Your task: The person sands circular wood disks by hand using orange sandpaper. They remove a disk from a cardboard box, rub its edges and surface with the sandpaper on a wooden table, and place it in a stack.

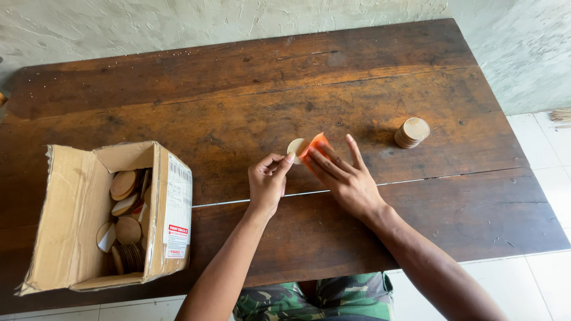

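Mid-bench: left hand (267, 181) pinches wooden disc (295, 148) upright; right hand (345, 178), fingers flat, presses orange sheet (316, 147), likely sandpaper, against it. Sanding step; next needs steady rubbing. Finished stack (412, 132) far right; box (77, 220) of discs near left.

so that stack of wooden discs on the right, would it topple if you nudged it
Probably it would slide or shear rather than tip: the stack of wooden discs is low and wide. The discs look thin and light, so loose top ones could slip off.

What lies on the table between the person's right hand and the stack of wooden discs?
Nothing: the head view shows only bare dark table between the right hand and the stack of wooden discs.
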